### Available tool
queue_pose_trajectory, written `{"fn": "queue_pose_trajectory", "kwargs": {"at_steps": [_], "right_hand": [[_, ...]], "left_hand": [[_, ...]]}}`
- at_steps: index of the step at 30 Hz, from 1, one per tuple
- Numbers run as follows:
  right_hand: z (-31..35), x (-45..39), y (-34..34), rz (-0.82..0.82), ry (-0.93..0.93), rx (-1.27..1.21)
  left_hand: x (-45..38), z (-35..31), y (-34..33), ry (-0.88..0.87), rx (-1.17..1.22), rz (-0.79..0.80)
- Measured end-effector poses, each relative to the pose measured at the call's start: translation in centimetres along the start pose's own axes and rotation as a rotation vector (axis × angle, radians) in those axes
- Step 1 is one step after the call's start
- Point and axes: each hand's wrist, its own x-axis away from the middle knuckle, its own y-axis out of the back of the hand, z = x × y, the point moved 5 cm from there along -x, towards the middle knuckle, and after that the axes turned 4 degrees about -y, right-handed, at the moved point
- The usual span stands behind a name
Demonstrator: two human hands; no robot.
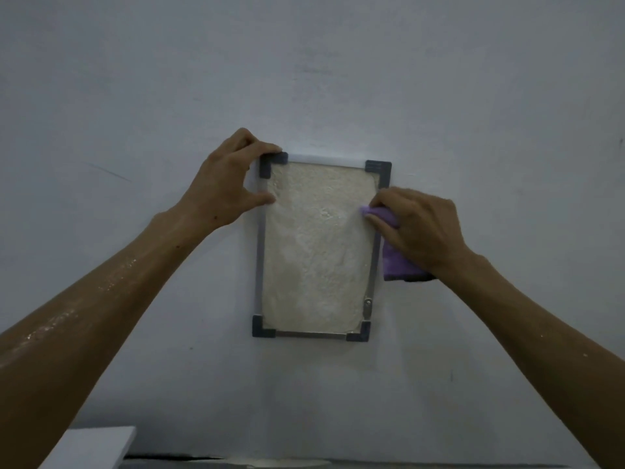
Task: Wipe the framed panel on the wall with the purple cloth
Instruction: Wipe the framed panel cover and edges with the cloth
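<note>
A framed panel hangs on the pale wall, with a thin metal frame, dark corner pieces and a cream, rough-looking coat over its face. My left hand grips the frame's upper left corner, fingers over the top edge and thumb on the left side. My right hand holds the purple cloth bunched in its fingers and presses it on the panel's right edge, below the upper right corner. Part of the cloth hangs under my palm.
The wall around the panel is bare. A white block sits at the lower left. A dark ledge runs along the bottom edge, with a pale round rim just showing.
</note>
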Motion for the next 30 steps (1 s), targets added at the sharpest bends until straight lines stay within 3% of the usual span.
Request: {"fn": "queue_pose_trajectory", "kwargs": {"at_steps": [4, 8, 13, 17, 21, 26, 30], "right_hand": [[0.8, 0.5, -1.4, 0.179, 0.093, 0.011], [-0.1, -0.2, 0.3, -0.048, -0.018, 0.006], [1.1, 0.1, -1.3, 0.153, 0.114, 0.043], [0.3, -0.3, 0.2, -0.066, -0.036, 0.043], [2.4, 0.1, -1.5, 0.165, 0.141, 0.028], [1.4, -1.2, 0.1, -0.065, -0.027, 0.015], [3.2, -0.7, -1.7, 0.162, 0.180, 0.049]], "left_hand": [[0.0, 0.1, 0.1, 0.006, -0.002, 0.004], [0.0, -0.1, 0.1, 0.006, -0.002, 0.004], [0.0, 0.0, 0.1, 0.012, -0.001, 0.005], [-0.1, 0.0, 0.0, 0.010, -0.012, 0.006], [0.0, 0.0, 0.0, 0.012, 0.000, 0.006], [0.0, -0.1, 0.2, 0.013, -0.015, 0.010], [0.1, 0.0, 0.2, 0.015, -0.006, 0.007]]}}
